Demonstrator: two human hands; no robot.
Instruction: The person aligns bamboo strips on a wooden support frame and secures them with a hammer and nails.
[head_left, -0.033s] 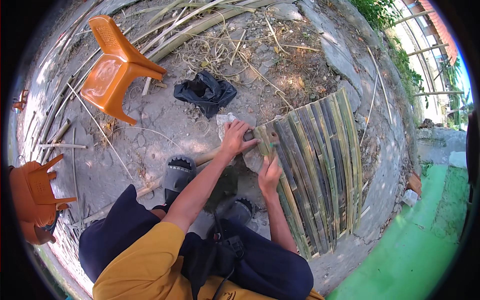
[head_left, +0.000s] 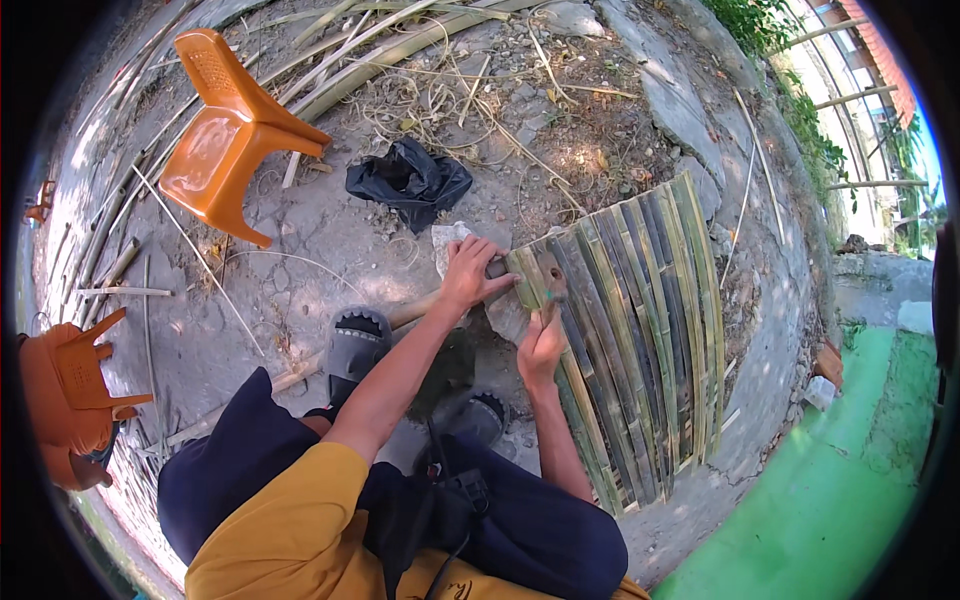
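Observation:
A panel of bamboo slats lies on the ground to my right, the slats side by side. At its far left corner, my left hand is closed around the end of a bamboo slat, thumb on top. A dark piece shows by its fingers; I cannot tell what it is. Close beside it, my right hand is closed on the short handle of what looks like a hammer. The hammer's head is over the slats next to the left thumb. A pale stone lies beyond the left hand.
A black plastic bag lies ahead on the ground. An orange plastic chair stands at the far left, with another orange chair nearer. Bamboo poles and loose strips are scattered behind. Green-painted floor borders the right side.
The hammer head, blurred before, has shifted slightly to the right and shows more sharply. Both hands stay in nearly the same places.

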